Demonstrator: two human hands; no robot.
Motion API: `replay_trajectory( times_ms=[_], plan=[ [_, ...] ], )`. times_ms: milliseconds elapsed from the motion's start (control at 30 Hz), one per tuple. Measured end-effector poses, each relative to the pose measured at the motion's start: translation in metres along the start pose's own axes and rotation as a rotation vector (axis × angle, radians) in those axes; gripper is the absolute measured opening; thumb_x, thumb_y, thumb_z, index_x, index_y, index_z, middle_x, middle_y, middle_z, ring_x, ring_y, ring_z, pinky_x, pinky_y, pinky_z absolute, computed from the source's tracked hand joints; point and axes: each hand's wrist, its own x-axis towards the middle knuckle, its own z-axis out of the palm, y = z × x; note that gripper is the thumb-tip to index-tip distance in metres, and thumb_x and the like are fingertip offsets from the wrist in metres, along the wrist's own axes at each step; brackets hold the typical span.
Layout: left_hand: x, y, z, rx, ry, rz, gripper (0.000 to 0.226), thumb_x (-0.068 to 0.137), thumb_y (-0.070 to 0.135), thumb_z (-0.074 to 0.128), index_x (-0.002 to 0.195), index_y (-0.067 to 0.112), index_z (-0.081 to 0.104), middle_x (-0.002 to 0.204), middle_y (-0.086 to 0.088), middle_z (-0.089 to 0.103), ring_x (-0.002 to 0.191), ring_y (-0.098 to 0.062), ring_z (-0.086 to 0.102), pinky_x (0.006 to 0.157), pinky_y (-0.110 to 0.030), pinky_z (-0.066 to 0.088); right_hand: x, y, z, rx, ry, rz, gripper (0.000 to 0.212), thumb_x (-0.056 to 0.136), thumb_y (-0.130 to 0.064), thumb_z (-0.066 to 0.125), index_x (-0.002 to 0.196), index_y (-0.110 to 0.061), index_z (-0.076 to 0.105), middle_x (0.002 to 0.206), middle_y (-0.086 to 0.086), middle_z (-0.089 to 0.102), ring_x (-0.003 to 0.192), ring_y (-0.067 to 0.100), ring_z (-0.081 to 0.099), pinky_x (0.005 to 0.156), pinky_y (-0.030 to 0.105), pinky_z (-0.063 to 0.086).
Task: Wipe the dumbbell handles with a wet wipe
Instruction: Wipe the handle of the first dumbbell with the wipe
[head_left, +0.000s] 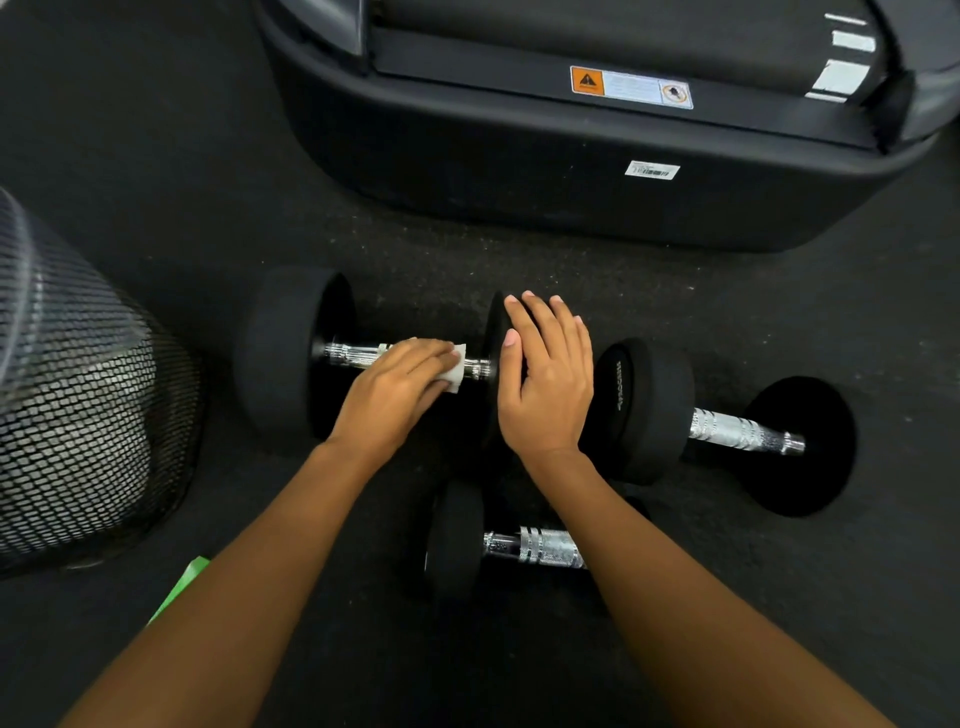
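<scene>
**Wiping the first dumbbell handle while the other hand steadies the weight**

While the left hand (400, 387) presses a folded white wet wipe (453, 370) against the chrome handle (353, 355) of the far dumbbell (291, 353), the right hand (548, 374) rests flat on that dumbbell's right-hand weight, fingers open and extended, gripping nothing. The left fingers are curled down over the wipe, holding it onto the bar near its right end; whether they wrap fully round the bar cannot be told from this view. All three dumbbells lie on the dark rubber floor (779, 312): the one being wiped in the middle, a second dumbbell (727, 426) to its right with its ribbed handle bare, and a third dumbbell (498, 545) nearer the person, partly hidden by the right forearm. A mesh bin (78, 395) stands at the left, and a black machine base (519, 171) lies beyond.

To do this step well, the wipe should probably travel the full length of the bar, including the exposed left stretch, and the steadying hand could roll the weight so the underside comes up. Firm pressure helps the wipe reach into the ribbing. Two handles appear yet to be wiped.
</scene>
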Motion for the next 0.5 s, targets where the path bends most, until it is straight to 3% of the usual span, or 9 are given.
replay_trajectory(
  times_ms=[267, 400, 500],
  plan=[
    [-0.005, -0.004, -0.003, 0.045, -0.06, 0.028, 0.038, 0.09, 0.022, 0.044, 0.122, 0.008, 0.059, 0.126, -0.007, 0.059, 0.12, -0.021, 0.052, 0.107, -0.028, 0.028, 0.0, 0.0, 0.0, 0.005, 0.003, -0.001, 0.039, 0.097, -0.026, 0.034, 0.126, -0.013, 0.057, 0.132, 0.004, 0.056, 0.131, 0.023, 0.041, 0.112, 0.042, 0.026],
    [0.01, 0.009, 0.001, 0.046, -0.08, -0.085, 0.041, 0.091, 0.028, 0.039, 0.117, 0.006, 0.063, 0.118, -0.01, 0.064, 0.112, -0.024, 0.058, 0.102, -0.026, 0.027, 0.001, 0.0, 0.0, -0.002, 0.005, -0.001, 0.04, 0.097, -0.026, 0.034, 0.126, -0.013, 0.057, 0.131, 0.004, 0.056, 0.131, 0.024, 0.041, 0.112, 0.041, 0.026],
    [0.02, 0.021, 0.006, 0.046, -0.151, -0.062, 0.042, 0.089, 0.026, 0.037, 0.112, 0.005, 0.065, 0.11, -0.011, 0.068, 0.104, -0.025, 0.063, 0.099, -0.028, 0.034, 0.001, 0.001, 0.0, -0.006, -0.001, 0.001, 0.04, 0.097, -0.026, 0.034, 0.126, -0.013, 0.058, 0.131, 0.005, 0.056, 0.131, 0.024, 0.041, 0.112, 0.041, 0.025]
  ],
)
